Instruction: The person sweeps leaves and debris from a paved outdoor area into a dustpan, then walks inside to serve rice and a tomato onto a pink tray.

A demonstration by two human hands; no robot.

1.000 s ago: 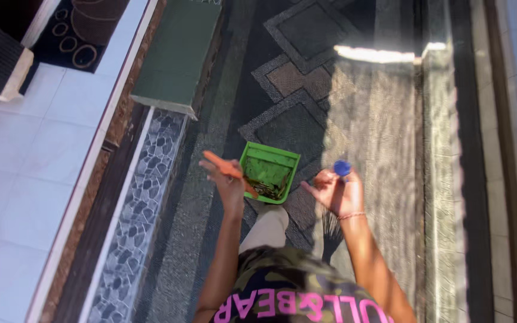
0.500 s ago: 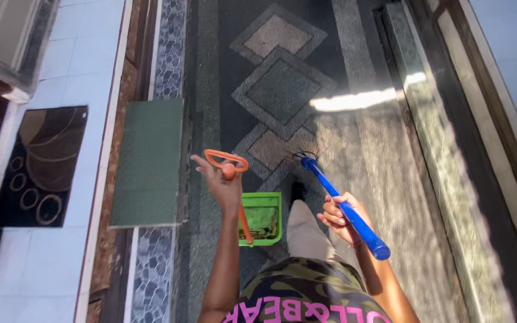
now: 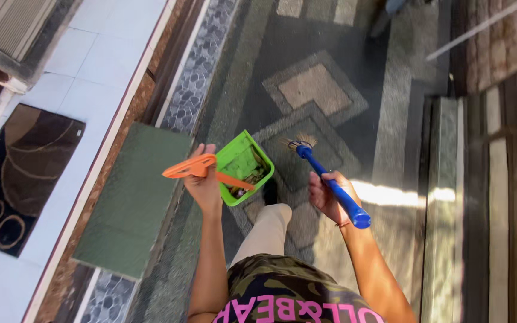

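Green dustpan (image 3: 243, 165) hangs off an orange handle (image 3: 195, 169), held in mid-air above the patterned stone floor (image 3: 315, 90), just left of the person's forward leg (image 3: 264, 230). Pan is tilted, open side up toward the camera; some dark debris sits in its lower corner.

Left hand (image 3: 203, 185) is closed around the orange handle, fingers wrapped, thumb on top. The handle's wide loop end sticks out to the left of the fist.

Right hand (image 3: 325, 196) is closed around the blue broom handle (image 3: 330, 185), near its lower end. Handle runs diagonally: rounded blue butt end down-right past the wrist, bristle head (image 3: 297, 143) up-left, just right of the dustpan's top edge. Can't tell if the bristles touch the floor. Thin band on the right wrist.

Around it: green mat (image 3: 133, 200) lies to the left of the pan, over the pebble-pattern border strip (image 3: 195, 78) of the floor. Further left, white tiles (image 3: 91, 78), with a dark brown doormat with ring pattern (image 3: 16, 176) at the left edge. Stone step (image 3: 441, 197) along the right side, with a sunlit patch across it.
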